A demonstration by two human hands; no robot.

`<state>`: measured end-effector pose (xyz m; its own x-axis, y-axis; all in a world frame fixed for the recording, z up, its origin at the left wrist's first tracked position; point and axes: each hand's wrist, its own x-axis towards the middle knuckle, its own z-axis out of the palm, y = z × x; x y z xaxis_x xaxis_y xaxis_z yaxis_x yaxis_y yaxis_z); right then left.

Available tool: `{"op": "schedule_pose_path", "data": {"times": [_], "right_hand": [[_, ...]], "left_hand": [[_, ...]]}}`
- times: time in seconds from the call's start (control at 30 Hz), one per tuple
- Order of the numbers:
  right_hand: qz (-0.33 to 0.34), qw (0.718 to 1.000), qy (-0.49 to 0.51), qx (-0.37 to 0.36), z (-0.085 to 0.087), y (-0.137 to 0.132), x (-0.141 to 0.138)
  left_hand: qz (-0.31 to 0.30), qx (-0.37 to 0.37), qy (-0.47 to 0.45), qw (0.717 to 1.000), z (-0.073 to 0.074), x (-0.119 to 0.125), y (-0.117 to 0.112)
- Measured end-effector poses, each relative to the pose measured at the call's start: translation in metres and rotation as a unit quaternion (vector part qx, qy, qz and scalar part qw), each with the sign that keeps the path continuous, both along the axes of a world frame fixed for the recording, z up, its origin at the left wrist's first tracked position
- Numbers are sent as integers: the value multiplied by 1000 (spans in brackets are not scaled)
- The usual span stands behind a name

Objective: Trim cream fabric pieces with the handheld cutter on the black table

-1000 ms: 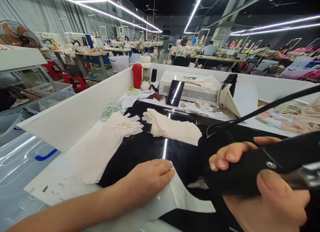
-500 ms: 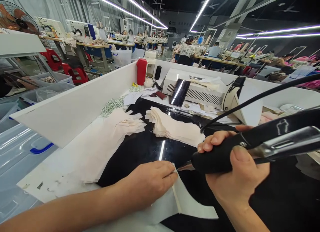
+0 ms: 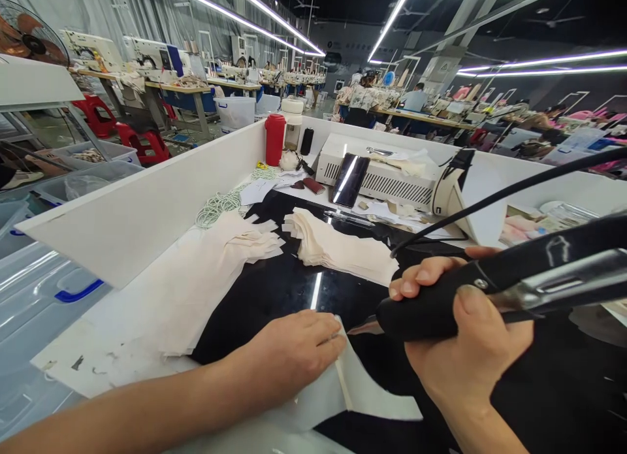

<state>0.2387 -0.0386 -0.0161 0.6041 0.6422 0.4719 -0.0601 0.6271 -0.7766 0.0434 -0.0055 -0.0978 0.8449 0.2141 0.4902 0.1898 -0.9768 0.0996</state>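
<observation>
My left hand [image 3: 289,356] lies flat, fingers together, pressing a pale fabric piece [image 3: 362,392] with a folded edge onto the black work surface [image 3: 274,291]. My right hand [image 3: 465,336] is wrapped round the black handle of a corded iron [image 3: 494,284]. The iron's tip sits just right of my left fingertips, at the fabric's fold. A black cord [image 3: 509,189] runs up and right from the handle.
Two stacks of cut cream fabric pieces [image 3: 343,248] [image 3: 230,245] lie further back. Behind them are a white machine box [image 3: 382,176] with a phone [image 3: 347,179] leaning on it, a red bottle [image 3: 274,139] and green cord [image 3: 218,209]. White walls [image 3: 147,209] enclose the bench. Other workers sit far behind.
My right hand brought the iron up and left until its tip reached the fabric fold by my left fingers; over the last half second both hands hardly moved.
</observation>
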Motion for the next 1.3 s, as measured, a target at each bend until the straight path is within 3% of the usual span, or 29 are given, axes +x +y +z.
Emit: {"op": "schedule_pose_path", "data": {"times": [0.37, 0.7, 1.0, 1.3], "right_hand": [[16, 1000, -9, 10, -6, -7, -3], [-7, 999, -7, 31, -1, -12, 5], [14, 999, 4, 39, -4, -17, 3], [31, 998, -2, 48, -8, -16, -2]], "left_hand": [[-1, 15, -3, 1000, -1, -3, 1], [-16, 27, 3, 999, 2, -8, 7], [-64, -25, 32, 997, 9, -1, -2], [-57, -35, 37, 997, 10, -4, -4]]}}
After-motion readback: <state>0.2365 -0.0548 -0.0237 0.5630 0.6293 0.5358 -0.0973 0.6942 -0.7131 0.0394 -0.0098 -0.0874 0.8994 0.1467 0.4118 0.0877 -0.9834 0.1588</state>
